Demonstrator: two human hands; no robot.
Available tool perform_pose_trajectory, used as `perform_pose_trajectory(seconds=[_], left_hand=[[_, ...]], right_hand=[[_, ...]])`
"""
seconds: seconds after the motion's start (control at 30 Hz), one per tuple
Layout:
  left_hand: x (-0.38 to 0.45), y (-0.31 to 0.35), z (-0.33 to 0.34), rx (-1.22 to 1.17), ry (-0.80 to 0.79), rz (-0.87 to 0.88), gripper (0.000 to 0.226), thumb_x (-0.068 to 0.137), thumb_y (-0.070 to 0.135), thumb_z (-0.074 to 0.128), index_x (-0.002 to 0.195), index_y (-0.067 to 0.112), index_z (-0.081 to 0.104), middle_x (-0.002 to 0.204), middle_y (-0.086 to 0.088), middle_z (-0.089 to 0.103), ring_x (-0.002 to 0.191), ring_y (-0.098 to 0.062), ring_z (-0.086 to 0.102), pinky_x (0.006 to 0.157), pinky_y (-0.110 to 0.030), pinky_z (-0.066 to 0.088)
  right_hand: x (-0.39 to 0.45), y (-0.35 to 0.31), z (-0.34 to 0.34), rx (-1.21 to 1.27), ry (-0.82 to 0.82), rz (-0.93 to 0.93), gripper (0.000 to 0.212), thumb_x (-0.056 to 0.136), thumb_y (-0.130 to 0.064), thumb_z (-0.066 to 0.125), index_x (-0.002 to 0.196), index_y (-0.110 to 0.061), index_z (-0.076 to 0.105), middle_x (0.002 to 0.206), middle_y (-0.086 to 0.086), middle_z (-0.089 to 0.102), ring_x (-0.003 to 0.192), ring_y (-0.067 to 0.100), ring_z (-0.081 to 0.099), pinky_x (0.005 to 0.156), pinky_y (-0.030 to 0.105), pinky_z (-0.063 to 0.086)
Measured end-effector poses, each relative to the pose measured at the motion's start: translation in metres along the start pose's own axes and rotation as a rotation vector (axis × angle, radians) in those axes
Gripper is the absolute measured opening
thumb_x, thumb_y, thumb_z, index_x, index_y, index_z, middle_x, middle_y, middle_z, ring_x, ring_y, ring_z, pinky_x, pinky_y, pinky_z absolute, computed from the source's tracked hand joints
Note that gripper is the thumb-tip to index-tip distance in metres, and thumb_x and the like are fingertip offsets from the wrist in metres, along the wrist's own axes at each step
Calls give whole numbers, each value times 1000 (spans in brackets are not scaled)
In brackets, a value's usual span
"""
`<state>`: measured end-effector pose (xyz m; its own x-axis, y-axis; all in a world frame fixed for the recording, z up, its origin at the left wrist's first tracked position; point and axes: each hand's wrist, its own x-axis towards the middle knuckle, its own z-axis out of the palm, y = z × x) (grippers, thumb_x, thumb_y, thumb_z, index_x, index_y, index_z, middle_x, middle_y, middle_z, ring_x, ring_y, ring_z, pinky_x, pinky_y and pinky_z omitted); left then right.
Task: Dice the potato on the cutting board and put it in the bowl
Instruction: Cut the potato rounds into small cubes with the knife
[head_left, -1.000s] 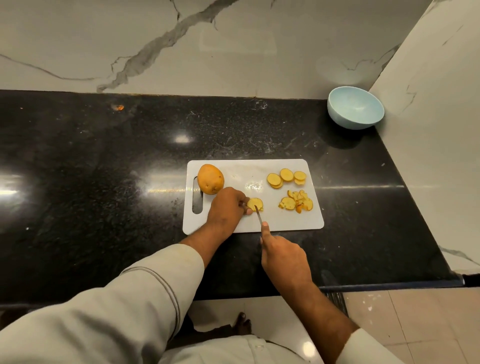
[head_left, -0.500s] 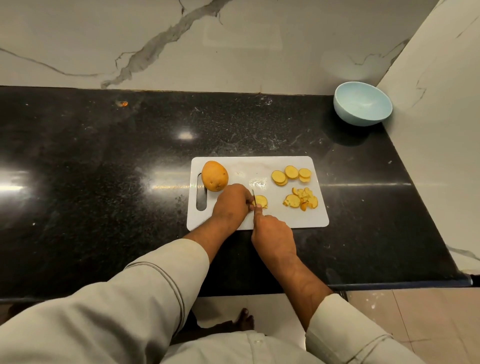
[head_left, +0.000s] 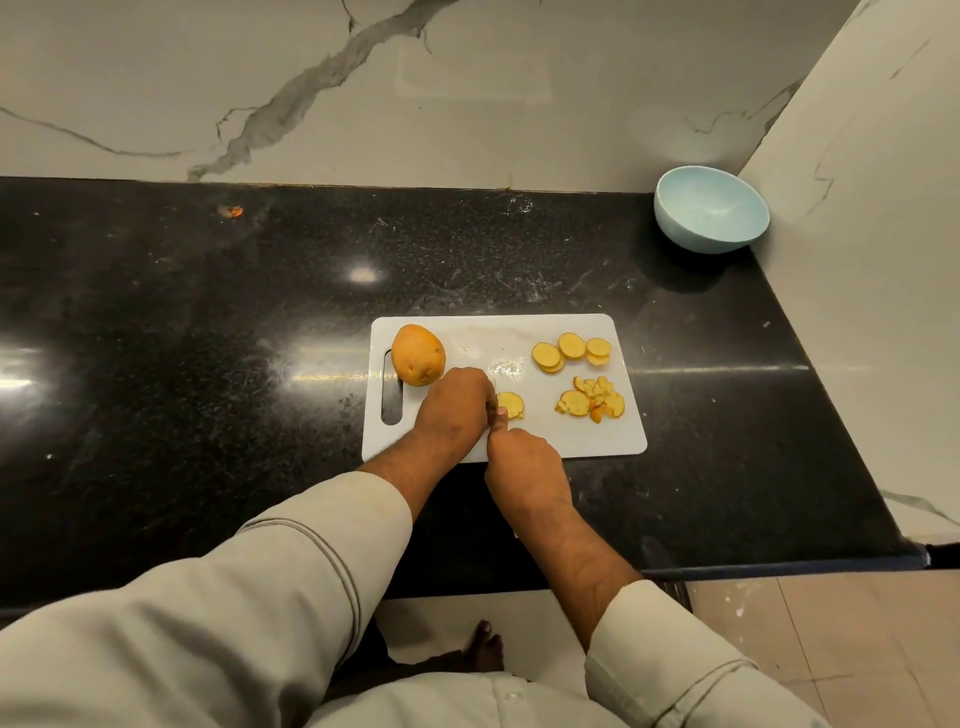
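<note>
A white cutting board (head_left: 561, 436) lies on the black counter. On its left end sits the uncut part of the potato (head_left: 417, 354). My left hand (head_left: 454, 410) holds down a potato slice (head_left: 510, 405) at the board's middle. My right hand (head_left: 524, 465) grips a knife whose thin blade (head_left: 494, 391) stands against that slice, index finger along its back; the handle is hidden in my fist. Round slices (head_left: 571, 351) lie at the board's far right, diced pieces (head_left: 592, 401) just in front of them. A light blue bowl (head_left: 710, 209) stands empty in the far right corner.
The black granite counter (head_left: 208, 338) stretches left of the board. Marble walls close the back and the right side (head_left: 872, 260). The counter's front edge runs just behind my forearms. A small orange scrap (head_left: 232, 211) lies far left near the back wall.
My right hand has moved forward onto the board, bringing the knife blade up against the slice beside my left fingers. My left hand has stayed on the slice.
</note>
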<state>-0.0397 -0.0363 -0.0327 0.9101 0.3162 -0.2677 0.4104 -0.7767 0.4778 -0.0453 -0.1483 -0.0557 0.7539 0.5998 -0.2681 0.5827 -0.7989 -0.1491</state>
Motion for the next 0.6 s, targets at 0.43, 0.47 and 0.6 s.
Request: perform_pose_trajectory(seconds=[0.43,0.47,0.6], left_hand=[[1,0,8,-21,63,-16,12,85,10,65,93,6,73,96,-12,70,88,-27,64,78,-34,53],[2,-2,9,-46,58,-17,15,85,11,66,97,6,73,100,-12,70,92,-27,64,82,-35,53],[1,-14,11,-186,53,-49,26,84,13,72,109,7,72,107,-11,70,96,-23,64,83,-27,49]], right_hand=[[-44,13,14,11,-35,6,64,97,-10,41,153,-9,11,102,10,63,86,25,63,72,37,50],[-49,17,16,26,-32,15,63,97,-13,41,153,-12,11,102,9,63,86,24,63,74,37,52],[-60,22,14,70,49,37,56,101,-24,39,152,-20,18,91,2,63,75,16,60,66,31,52]])
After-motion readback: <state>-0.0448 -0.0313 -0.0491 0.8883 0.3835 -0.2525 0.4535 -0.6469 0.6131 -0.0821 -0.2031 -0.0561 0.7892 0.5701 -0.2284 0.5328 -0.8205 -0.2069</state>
